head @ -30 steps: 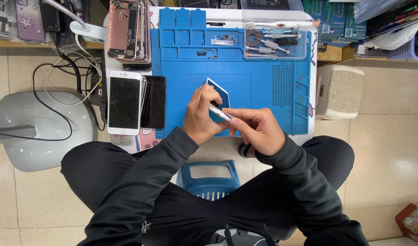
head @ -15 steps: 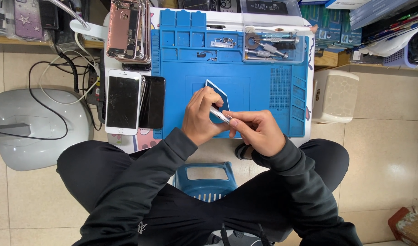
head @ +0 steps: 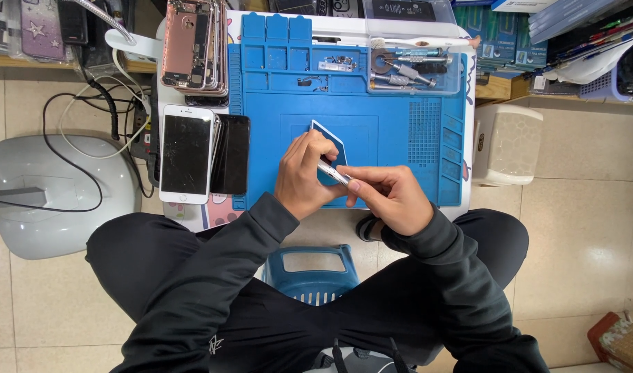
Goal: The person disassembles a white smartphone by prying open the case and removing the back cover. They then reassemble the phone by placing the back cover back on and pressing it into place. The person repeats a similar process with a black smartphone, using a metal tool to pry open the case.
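Note:
A phone with a white rim (head: 329, 139) lies tilted on the blue work mat (head: 392, 131). My left hand (head: 304, 174) rests over its near end and holds it down. My right hand (head: 387, 195) grips a thin silver tool (head: 334, 173), whose tip points at the phone under my left fingers. Most of the phone is hidden by my left hand.
A white phone with a cracked screen (head: 186, 153) and a black phone (head: 231, 153) lie left of the mat. A stack of phone housings (head: 193, 47) sits at the back left. A clear tray with tools (head: 413, 69) is at the mat's back right. A beige bin (head: 512, 144) stands right.
My hands and the tool stay on the phone in almost the same pose; the view shifted only slightly.

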